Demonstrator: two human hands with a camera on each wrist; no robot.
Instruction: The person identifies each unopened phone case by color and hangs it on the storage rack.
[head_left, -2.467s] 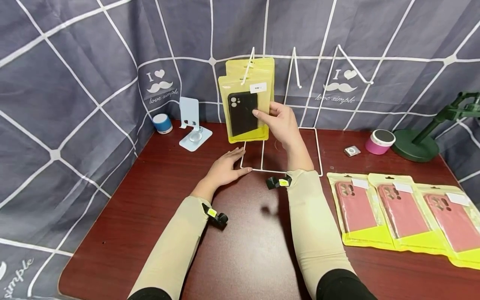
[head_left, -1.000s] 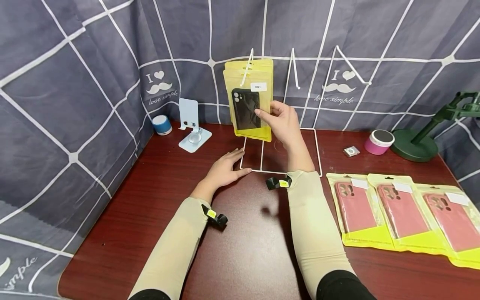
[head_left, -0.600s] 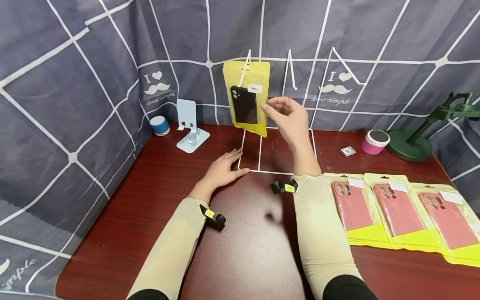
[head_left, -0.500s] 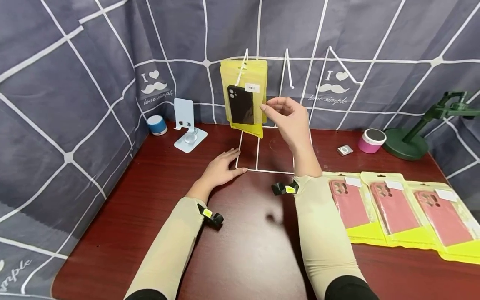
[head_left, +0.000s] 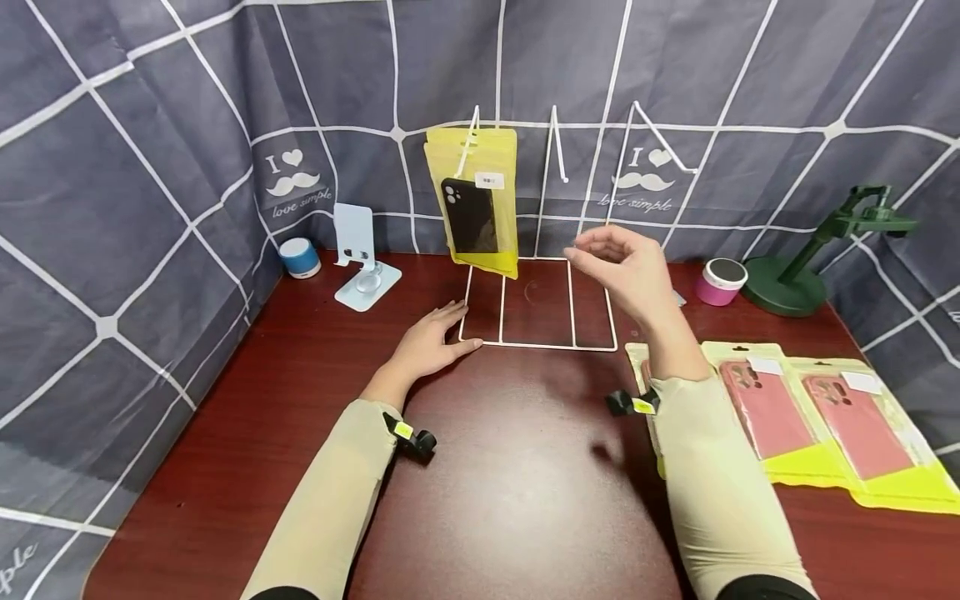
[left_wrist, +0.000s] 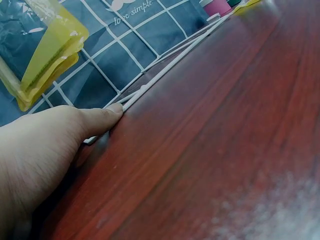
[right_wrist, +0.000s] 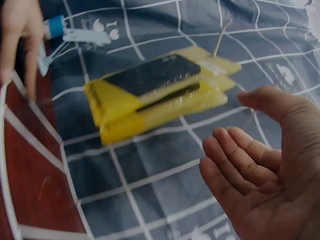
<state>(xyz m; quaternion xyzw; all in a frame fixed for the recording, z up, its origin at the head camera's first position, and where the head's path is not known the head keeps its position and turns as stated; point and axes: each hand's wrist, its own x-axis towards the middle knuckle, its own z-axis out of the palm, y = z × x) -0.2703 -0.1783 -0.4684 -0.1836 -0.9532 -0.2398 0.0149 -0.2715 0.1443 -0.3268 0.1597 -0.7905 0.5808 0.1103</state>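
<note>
Yellow packets with a black phone case [head_left: 474, 207] [right_wrist: 160, 95] hang from the left hook of a white wire rack [head_left: 537, 343] at the back of the table. My left hand [head_left: 430, 340] [left_wrist: 47, 150] lies flat on the table, its fingers pressing the near left corner of the rack's base. In mid-air to the right of the packets hovers my right hand [head_left: 626, 265] [right_wrist: 260, 170], empty, with loosely curled fingers. Pink phone cases in yellow packets [head_left: 802, 412] lie flat at the right, partly behind my right forearm.
A white phone stand [head_left: 362, 265] and a small blue speaker [head_left: 298, 255] stand at the back left. A pink speaker [head_left: 719, 280] and a green lamp base [head_left: 795, 283] stand at the back right. Grey checked cloth [head_left: 150, 167] walls the red-brown table [head_left: 510, 492].
My right hand has let go of the hanging black-case packet and drawn away to the right. The packets now hang free on the hook. My left hand has stayed put.
</note>
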